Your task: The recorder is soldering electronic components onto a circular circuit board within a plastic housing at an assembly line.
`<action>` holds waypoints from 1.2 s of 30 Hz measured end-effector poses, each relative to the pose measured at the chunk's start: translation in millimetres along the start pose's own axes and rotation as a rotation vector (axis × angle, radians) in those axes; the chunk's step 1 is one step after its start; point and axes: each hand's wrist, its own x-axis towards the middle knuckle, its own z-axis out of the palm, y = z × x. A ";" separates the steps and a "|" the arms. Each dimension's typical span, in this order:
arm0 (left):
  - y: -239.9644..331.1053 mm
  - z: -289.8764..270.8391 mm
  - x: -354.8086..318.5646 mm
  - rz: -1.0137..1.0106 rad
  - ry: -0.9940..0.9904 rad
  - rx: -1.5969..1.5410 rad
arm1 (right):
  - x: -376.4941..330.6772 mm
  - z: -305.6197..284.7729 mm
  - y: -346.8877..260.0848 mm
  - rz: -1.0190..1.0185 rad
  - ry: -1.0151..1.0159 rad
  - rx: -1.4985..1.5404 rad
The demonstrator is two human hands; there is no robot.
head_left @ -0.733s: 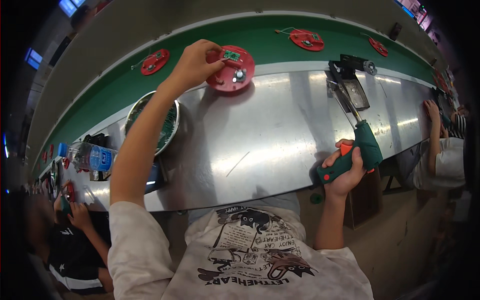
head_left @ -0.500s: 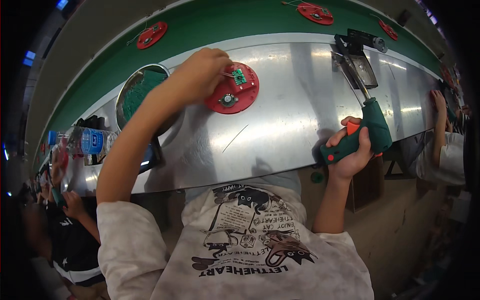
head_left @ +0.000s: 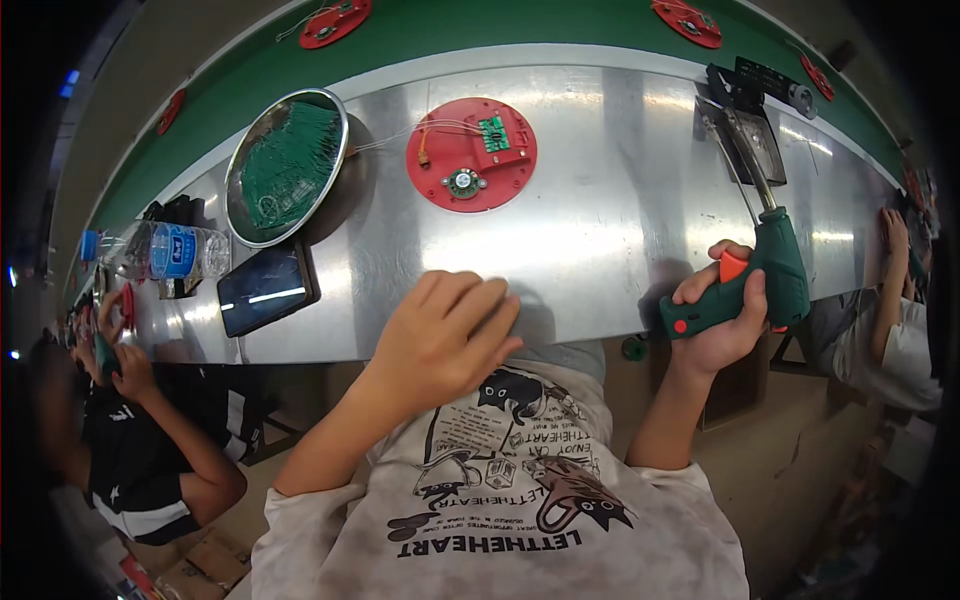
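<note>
My right hand [head_left: 725, 310] is wrapped round the grip of a green soldering gun [head_left: 780, 265] with an orange trigger; its metal tip points up and away over the table. My left hand [head_left: 445, 335] is over the table's near edge with its fingers curled together; what they hold, if anything, is hidden. Beyond it lies a round red plastic part [head_left: 440, 180] carrying a small green circuit board [head_left: 495, 133] and a round component [head_left: 463, 183]. Pale wires run from the board leftward to the rim of a metal bowl [head_left: 340, 150] of thin green wires [head_left: 290, 165].
A black phone [head_left: 265, 290] and a clear water bottle [head_left: 175, 250] lie left on the metal table [head_left: 580, 200]. A black stand with a metal tray [head_left: 755, 145] stands at the back right. More red parts [head_left: 335, 22] sit on the green belt [head_left: 500, 28]. Co-workers' hands [head_left: 130, 370] show both sides.
My left hand has left the red part and come back toward the table's near edge. The thin dark strand on the table is out of sight. My right hand still holds the soldering gun.
</note>
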 end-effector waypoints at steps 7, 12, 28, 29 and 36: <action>15.1 18.8 -15.8 0.227 0.143 0.006 | 0.0 -24.6 4.6 -0.013 -0.197 0.154; 8.7 9.7 -14.0 0.241 0.185 -0.022 | 1.4 -23.4 4.3 -0.021 -0.130 0.114; -188.4 -126.0 -15.8 -0.178 0.129 0.398 | -0.6 -17.7 2.7 -0.013 -0.065 0.061; -188.6 -125.8 -13.1 -0.121 0.071 0.432 | -0.7 -18.2 2.9 -0.019 -0.076 0.059; -198.6 -119.0 -7.6 -0.012 -0.090 0.439 | 0.7 -18.6 1.0 -0.027 -0.072 0.027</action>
